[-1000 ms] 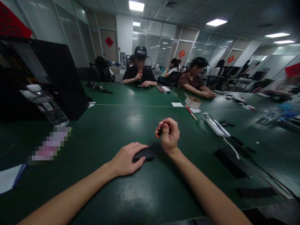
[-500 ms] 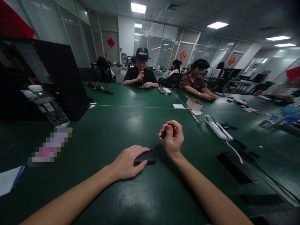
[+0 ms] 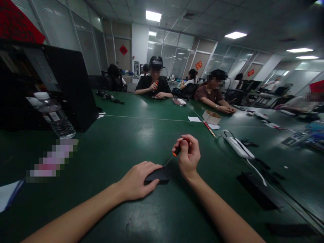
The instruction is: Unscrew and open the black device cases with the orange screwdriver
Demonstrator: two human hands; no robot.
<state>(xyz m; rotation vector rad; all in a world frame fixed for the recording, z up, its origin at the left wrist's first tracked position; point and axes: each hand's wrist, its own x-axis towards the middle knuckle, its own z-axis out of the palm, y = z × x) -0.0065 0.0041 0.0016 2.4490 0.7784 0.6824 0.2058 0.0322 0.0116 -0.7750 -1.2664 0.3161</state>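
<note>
A small black box-shaped part (image 3: 164,176) lies on the green tabletop (image 3: 141,216) in the head view. Its left end is gripped by my left hand (image 3: 141,179), fingers over the top and thumb along the near side. My right hand (image 3: 188,155) is closed around the black and orange handle of a screwdriver (image 3: 175,152). The thin shaft slants down to the left, and its tip meets the top of the black part close to my left fingertips. Whether a screw sits under the tip is too small to see.
A water bottle (image 3: 56,116) stands at left by a black cabinet (image 3: 68,87). On the right lie a white power strip (image 3: 239,146) with cables and a black block (image 3: 259,190). An open box (image 3: 211,117) is farther back. Two people sit across the table.
The whole view has shifted slightly, so things appear a little lower. Both hands keep their grips, and the screwdriver tip stays at the black part.
</note>
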